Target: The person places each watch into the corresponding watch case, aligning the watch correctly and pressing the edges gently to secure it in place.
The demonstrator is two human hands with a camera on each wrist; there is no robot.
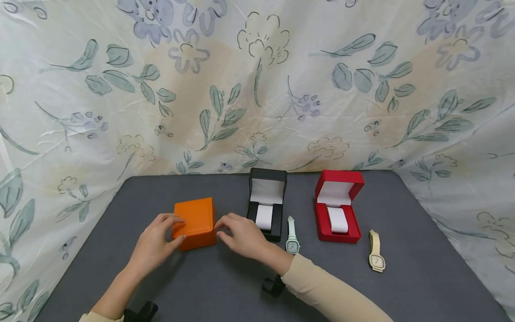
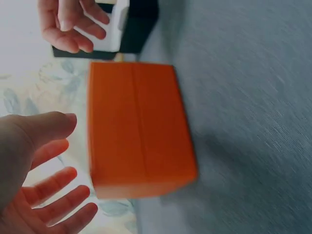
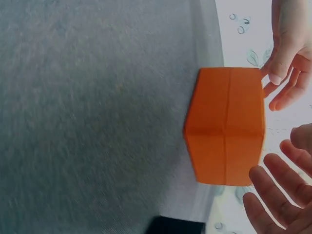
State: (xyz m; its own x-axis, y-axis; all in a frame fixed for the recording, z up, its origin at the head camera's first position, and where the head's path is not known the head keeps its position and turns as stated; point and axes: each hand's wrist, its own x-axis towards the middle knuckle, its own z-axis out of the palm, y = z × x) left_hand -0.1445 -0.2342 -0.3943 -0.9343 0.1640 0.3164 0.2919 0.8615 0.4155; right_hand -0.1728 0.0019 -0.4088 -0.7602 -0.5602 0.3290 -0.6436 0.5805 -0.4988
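A closed orange box (image 1: 195,217) sits on the left part of the table, and a seam line runs round its side in both wrist views. My left hand (image 1: 154,243) is at its left side, fingers loosely bent; in the left wrist view these fingers (image 2: 63,187) look apart from the box. On the opposite side, my right hand (image 1: 244,236) is close to the box's right edge with relaxed, spread fingers. Whether its fingertips touch the box, I cannot tell. Neither hand grips anything.
Behind my right hand stands an open black watch box (image 1: 277,219) with a white cushion; a pale green watch (image 1: 292,246) lies beside it. Further right are an open red watch box (image 1: 354,223) and a gold-coloured watch (image 1: 377,260). Floral cloth (image 1: 257,120) surrounds the grey table (image 1: 410,277).
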